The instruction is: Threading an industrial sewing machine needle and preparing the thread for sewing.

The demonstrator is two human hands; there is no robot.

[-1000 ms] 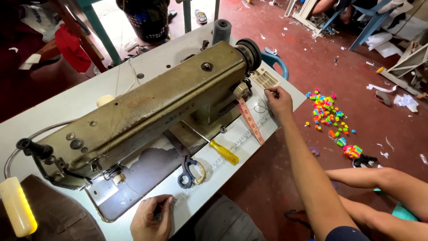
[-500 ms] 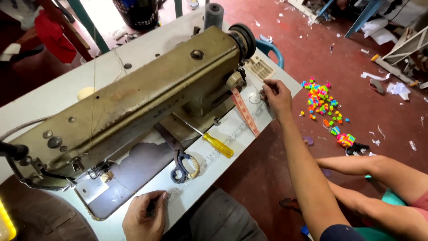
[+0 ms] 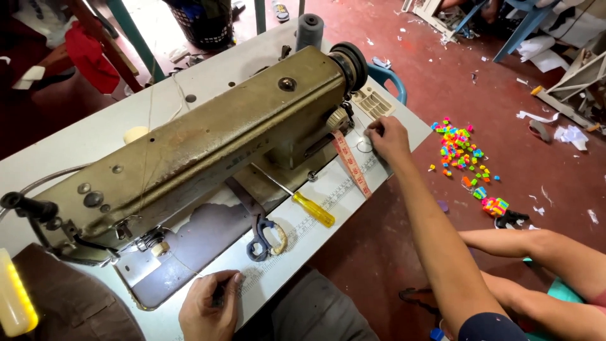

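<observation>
An olive-green sewing machine point(image 3: 208, 145) lies along a white table point(image 3: 95, 136). My left hand point(image 3: 207, 308) rests at the table's front edge, by the machine's needle end, its fingers curled around a small dark object. My right hand point(image 3: 386, 136) reaches to the table's right end, fingertips bunched and pressed on the tabletop beside a small ring point(image 3: 364, 146) and an orange tape measure point(image 3: 351, 163). Whether it pinches anything I cannot tell. A yellow-handled screwdriver point(image 3: 314, 210) and scissors point(image 3: 262, 235) lie between my hands.
Another person's bare arms point(image 3: 536, 249) reach in at the lower right, above the red floor. Small bright plastic pieces point(image 3: 464, 158) are scattered on the floor. A yellow lamp point(image 3: 14, 300) sits at the left edge. A dark basket point(image 3: 205, 22) and blue chair legs stand beyond the table.
The view has drifted slightly. Both my hands stay about where they were, the right one still at the table's right end.
</observation>
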